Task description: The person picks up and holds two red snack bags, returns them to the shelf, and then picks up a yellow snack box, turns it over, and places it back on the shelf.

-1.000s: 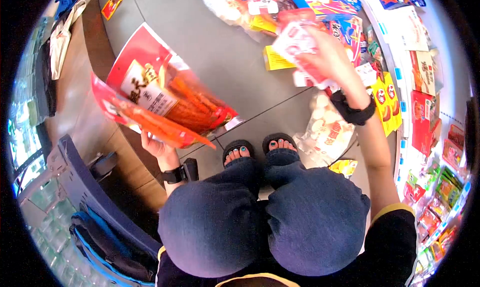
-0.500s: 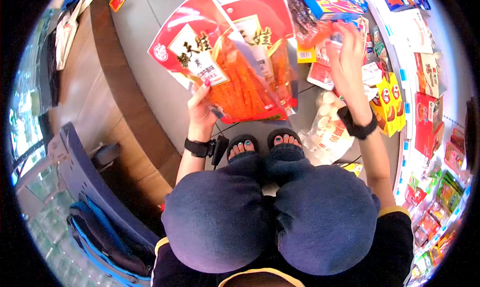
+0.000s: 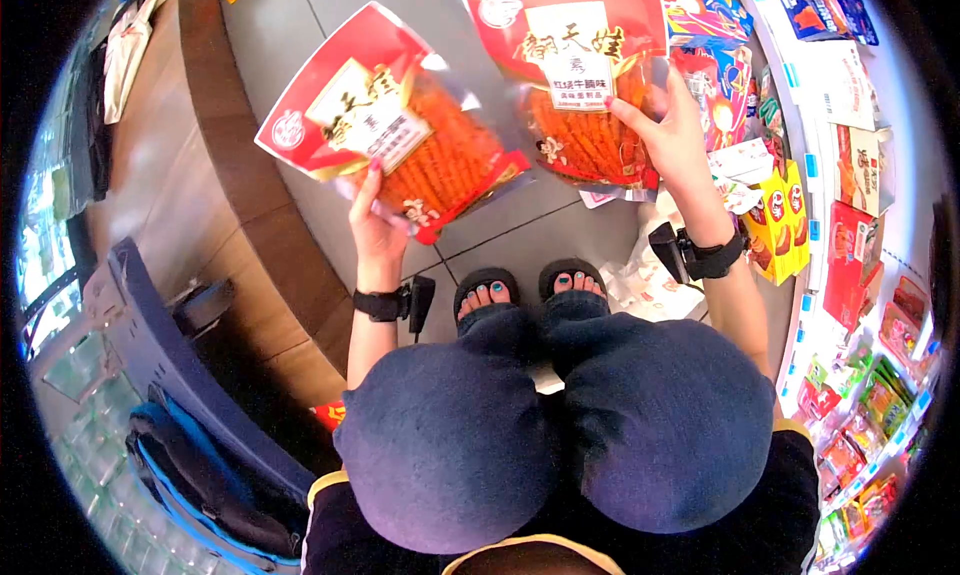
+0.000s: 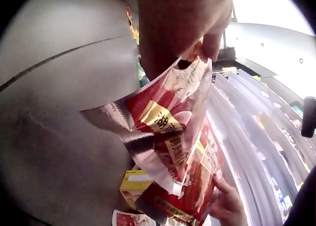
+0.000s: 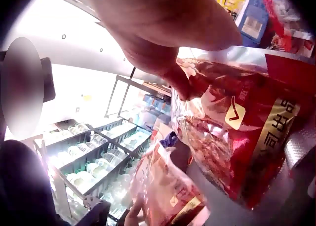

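Two red snack bags with clear windows are held up side by side over the floor, orange-brown strips showing inside. My left hand (image 3: 378,225) pinches the lower edge of the left bag (image 3: 440,160), thumb on its front. At the right, my right hand (image 3: 685,150) grips the other bag (image 3: 570,70) by its side, thumb across the front near the white label. The left wrist view shows the back of the left bag (image 4: 158,117), with dark lettering on a gold strip. In the right wrist view, the right bag (image 5: 237,127) fills the near side.
Boxes and snack packs (image 3: 715,85) are heaped on the floor beyond the right bag. Yellow boxes (image 3: 778,220) stand by the lit shelf (image 3: 800,305) on the right. A clear bag (image 3: 650,275) lies near the feet. A wooden counter (image 3: 190,175) and a chair (image 3: 190,375) are at left.
Earlier my left hand held both red bags while my right hand handled a pink-and-white pack, then released it. Now my right hand has one red bag, and the two bags are apart.
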### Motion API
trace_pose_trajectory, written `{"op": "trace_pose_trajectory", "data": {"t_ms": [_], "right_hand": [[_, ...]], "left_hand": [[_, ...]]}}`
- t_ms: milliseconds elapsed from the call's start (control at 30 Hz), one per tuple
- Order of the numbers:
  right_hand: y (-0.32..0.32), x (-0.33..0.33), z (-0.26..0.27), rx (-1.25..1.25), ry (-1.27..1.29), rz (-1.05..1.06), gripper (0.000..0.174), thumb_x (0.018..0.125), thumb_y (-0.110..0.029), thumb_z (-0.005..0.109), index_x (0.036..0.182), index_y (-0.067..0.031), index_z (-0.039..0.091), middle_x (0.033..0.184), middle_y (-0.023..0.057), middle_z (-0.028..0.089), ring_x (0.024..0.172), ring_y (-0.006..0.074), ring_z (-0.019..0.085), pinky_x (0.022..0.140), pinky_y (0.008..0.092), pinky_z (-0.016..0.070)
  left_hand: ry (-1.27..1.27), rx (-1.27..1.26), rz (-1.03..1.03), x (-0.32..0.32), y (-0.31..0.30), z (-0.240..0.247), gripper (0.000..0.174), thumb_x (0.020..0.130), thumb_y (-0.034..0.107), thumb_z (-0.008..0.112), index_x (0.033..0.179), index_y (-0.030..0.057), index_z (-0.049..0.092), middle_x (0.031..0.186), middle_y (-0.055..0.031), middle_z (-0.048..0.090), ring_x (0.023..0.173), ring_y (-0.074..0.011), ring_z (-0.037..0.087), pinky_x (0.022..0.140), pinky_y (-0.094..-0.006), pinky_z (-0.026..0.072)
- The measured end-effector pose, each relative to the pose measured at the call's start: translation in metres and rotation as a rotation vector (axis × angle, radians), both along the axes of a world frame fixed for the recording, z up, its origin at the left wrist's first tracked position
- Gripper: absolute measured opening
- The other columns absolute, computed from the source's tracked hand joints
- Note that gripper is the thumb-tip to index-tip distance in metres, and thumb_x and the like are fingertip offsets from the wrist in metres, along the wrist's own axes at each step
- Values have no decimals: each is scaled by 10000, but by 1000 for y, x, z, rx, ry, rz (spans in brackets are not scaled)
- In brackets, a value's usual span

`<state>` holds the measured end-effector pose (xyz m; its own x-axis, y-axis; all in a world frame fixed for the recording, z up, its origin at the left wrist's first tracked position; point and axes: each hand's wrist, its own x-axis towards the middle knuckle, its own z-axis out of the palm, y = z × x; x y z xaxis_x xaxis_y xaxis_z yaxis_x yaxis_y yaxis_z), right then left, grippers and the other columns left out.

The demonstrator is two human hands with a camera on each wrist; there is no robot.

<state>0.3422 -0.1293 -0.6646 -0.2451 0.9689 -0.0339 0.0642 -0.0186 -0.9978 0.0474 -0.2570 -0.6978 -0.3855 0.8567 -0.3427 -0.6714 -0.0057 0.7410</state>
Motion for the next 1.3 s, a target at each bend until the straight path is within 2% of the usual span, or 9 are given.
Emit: {"op": "trace_pose_trajectory", "data": {"t_ms": [300, 433, 667, 767, 833, 1000, 1033, 1167, 1300], "right_hand": [[25, -17, -35, -34, -101, -21, 432, 798, -100, 655, 1153, -2, 428, 1114, 108, 546, 1062, 188, 527, 919, 328, 404], [43, -32, 6, -54, -53, 29, 423, 819, -131, 641, 1145, 8, 409, 1071, 147, 595, 1006, 203, 582, 851, 314, 437], [32, -7, 238, 78, -401, 72, 516, 818, -213, 650, 1218, -4, 400, 1060, 215, 590, 992, 335, 586, 816, 375, 453], [10, 16, 361, 120, -366, 18, 499, 822, -188, 639, 1225, 5, 415, 1071, 210, 590, 1009, 330, 579, 818, 369, 453], [-10, 42, 430, 75, -265, -15, 490, 825, -164, 632, 1223, 19, 412, 1080, 192, 594, 1004, 291, 587, 833, 358, 447], [-94, 96, 603, 44, -114, -302, 469, 829, -149, 630, 1212, 12, 412, 1090, 142, 589, 1054, 215, 556, 872, 323, 428], [-112, 115, 627, -127, -80, -253, 449, 828, -137, 633, 1195, 2, 415, 1051, 131, 588, 1043, 200, 557, 882, 319, 423], [-215, 158, 719, -164, -137, -470, 439, 833, -89, 616, 1211, -15, 406, 1078, 93, 574, 1026, 168, 548, 880, 308, 434], [-294, 174, 771, -14, 14, -673, 458, 843, -69, 598, 1246, -27, 385, 1120, 96, 559, 1056, 179, 528, 890, 318, 431]], "left_hand": [[112, -195, 71, -16, 4, -24, 453, 865, 146, 545, 1270, 38, 373, 1237, -101, 503, 1153, -243, 481, 979, -411, 381], [72, -181, 152, -28, -16, 48, 392, 875, 188, 563, 1220, 54, 436, 1204, -95, 523, 1109, -230, 509, 934, -412, 421], [278, -447, 219, -13, -59, 300, 474, 836, 148, 625, 1242, 43, 404, 1217, -101, 486, 1104, -245, 495, 927, -426, 407], [443, -386, 101, 10, -57, 409, 416, 855, 145, 599, 1219, 36, 429, 1162, -111, 503, 1070, -227, 505, 886, -368, 428], [298, -428, 82, 26, -54, 480, 398, 861, 142, 592, 1212, 31, 442, 1127, -115, 503, 1052, -200, 499, 836, -311, 443], [252, -284, -30, 80, -35, 632, 454, 852, 83, 587, 1262, 28, 400, 1188, -77, 524, 1060, -182, 522, 900, -325, 419], [201, -228, -86, 95, -27, 665, 430, 855, 55, 571, 1258, 40, 422, 1197, -75, 522, 1087, -190, 512, 919, -330, 413], [147, -139, -292, 107, -52, 731, 189, 874, 97, 567, 1054, 49, 539, 1064, -55, 585, 967, -161, 557, 833, -334, 453], [189, -32, -539, 105, -34, 776, 213, 862, 105, 586, 1055, 28, 536, 1053, -53, 592, 936, -158, 572, 807, -327, 470]]}}
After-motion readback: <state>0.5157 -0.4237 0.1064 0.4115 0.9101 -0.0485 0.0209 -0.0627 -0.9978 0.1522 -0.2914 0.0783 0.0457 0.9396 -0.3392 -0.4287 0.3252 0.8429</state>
